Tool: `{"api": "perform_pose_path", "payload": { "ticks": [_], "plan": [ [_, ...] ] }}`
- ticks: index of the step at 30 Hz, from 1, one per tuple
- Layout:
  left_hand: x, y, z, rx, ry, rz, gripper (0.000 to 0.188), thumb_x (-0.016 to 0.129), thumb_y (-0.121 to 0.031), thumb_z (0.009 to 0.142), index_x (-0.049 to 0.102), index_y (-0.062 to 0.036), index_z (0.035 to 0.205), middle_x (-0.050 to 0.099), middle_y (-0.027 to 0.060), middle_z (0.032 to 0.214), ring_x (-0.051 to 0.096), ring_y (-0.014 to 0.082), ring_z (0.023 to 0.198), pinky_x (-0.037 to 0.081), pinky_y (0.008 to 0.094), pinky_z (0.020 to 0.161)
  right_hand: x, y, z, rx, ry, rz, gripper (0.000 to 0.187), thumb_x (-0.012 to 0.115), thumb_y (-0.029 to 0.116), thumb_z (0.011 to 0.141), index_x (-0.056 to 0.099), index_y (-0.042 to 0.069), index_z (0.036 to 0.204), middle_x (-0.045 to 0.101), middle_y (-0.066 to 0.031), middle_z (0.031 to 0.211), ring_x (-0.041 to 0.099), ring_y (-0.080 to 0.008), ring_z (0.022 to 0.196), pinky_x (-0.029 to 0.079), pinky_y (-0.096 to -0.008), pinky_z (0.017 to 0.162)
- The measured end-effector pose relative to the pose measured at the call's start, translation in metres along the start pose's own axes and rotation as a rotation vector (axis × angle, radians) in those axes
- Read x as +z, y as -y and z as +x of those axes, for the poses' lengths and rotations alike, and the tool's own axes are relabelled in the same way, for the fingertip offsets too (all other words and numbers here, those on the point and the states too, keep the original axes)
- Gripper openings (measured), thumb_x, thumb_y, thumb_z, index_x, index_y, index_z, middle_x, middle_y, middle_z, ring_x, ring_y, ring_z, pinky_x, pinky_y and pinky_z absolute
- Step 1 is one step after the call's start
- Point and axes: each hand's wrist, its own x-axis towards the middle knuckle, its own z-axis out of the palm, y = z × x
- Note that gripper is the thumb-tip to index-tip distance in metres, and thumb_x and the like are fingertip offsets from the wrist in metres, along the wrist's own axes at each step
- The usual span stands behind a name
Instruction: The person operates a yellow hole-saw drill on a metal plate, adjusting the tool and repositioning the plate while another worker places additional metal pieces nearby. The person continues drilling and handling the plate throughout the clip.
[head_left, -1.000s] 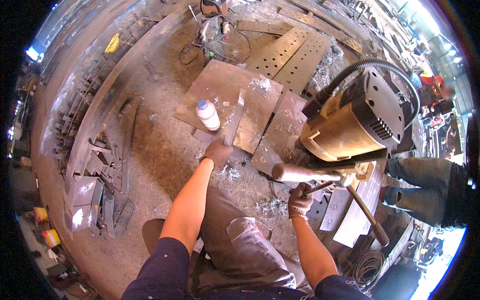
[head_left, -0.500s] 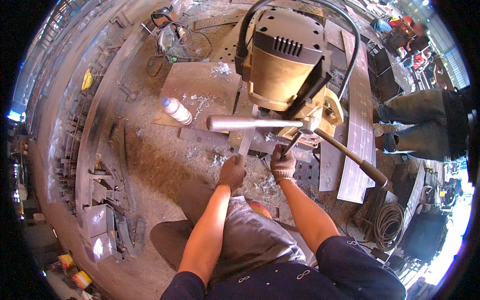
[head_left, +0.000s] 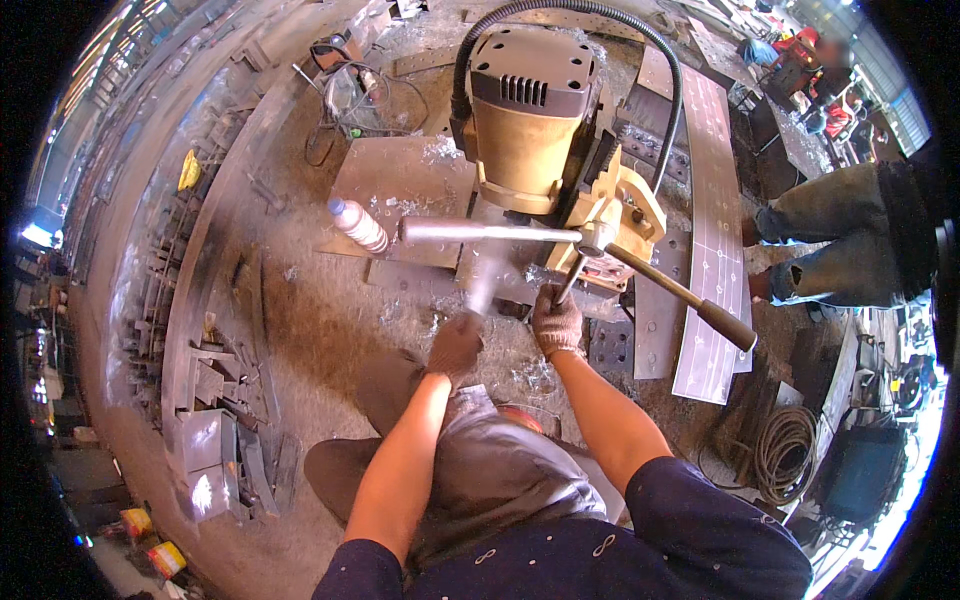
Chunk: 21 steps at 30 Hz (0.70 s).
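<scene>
A yellow and dark grey magnetic drill press (head_left: 525, 130) stands in front of me over metal plates. My right hand (head_left: 557, 325), in a knitted glove, is closed around one spoke of its feed handle (head_left: 571, 280). Two other spokes with long grips reach out left and right from the same hub. To the left, my gloved left hand (head_left: 456, 345) is closed on a flat metal bar (head_left: 483, 285), smeared by motion, which points towards the drill's base. A plastic bottle (head_left: 358, 226) leans on the plate (head_left: 400, 175) beyond that hand. The drill bit is hidden from me.
Perforated and marked steel plates (head_left: 712, 250) lie right of the drill. A person's legs (head_left: 830, 245) stand beyond them. Coiled cable (head_left: 783, 455) lies at lower right, a corded power tool (head_left: 350, 95) at far left. Metal shavings (head_left: 535, 375) litter the floor, and steel offcuts (head_left: 215, 450) are piled at left.
The drill press and its feed handle have shifted left against the floor plates, my right hand along with them. The flat bar in my left hand has become blurred.
</scene>
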Motion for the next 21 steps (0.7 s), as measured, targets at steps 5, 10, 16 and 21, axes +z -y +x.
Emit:
{"api": "perform_pose_path", "payload": {
  "ticks": [5, 10, 16, 21],
  "plan": [
    [0.008, 0.049, 0.016, 0.038, -0.219, 0.030, 0.047, 0.061, -0.046, 0.110, 0.068, -0.0014, 0.096, 0.068, 0.0119, 0.079, 0.073, 0.0263, 0.075, 0.057, 0.0472, 0.071, 0.010, 0.018, -0.001, -0.037, 0.056, 0.038, 0.034, 0.068, 0.046, 0.102, 0.074, 0.021, 0.124, 0.077, -0.0225, 0.115, 0.071, -0.0488, 0.114, 0.058, -0.0523, 0.092],
    [0.005, 0.006, -0.004, -0.115, 0.010, -0.286, 0.049, 0.058, -0.046, 0.113, 0.067, -0.0024, 0.092, 0.067, 0.0069, 0.074, 0.064, 0.0182, 0.061, 0.051, 0.0410, 0.056, -0.001, 0.016, 0.000, 0.091, 0.082, -0.058, 0.035, 0.066, 0.048, 0.103, 0.073, 0.021, 0.124, 0.077, -0.0222, 0.114, 0.071, -0.0493, 0.114, 0.058, -0.0538, 0.093],
    [0.005, -0.003, -0.005, -0.182, -0.171, -0.448, 0.050, 0.057, -0.047, 0.112, 0.070, -0.0032, 0.091, 0.069, 0.0079, 0.074, 0.066, 0.0190, 0.061, 0.053, 0.0417, 0.059, -0.002, 0.008, -0.001, 0.044, 0.044, -0.040, 0.037, 0.067, 0.047, 0.102, 0.073, 0.019, 0.124, 0.078, -0.0221, 0.114, 0.073, -0.0479, 0.113, 0.058, -0.0527, 0.094],
    [0.002, 0.008, -0.003, -0.149, 0.016, -0.226, 0.047, 0.058, -0.050, 0.111, 0.068, -0.0059, 0.099, 0.066, 0.0070, 0.075, 0.063, 0.0190, 0.060, 0.050, 0.0402, 0.051, 0.003, 0.006, 0.003, 0.009, 0.038, -0.015, 0.038, 0.068, 0.047, 0.101, 0.074, 0.017, 0.124, 0.078, -0.0229, 0.115, 0.074, -0.0472, 0.114, 0.058, -0.0531, 0.095]
  ]
}}
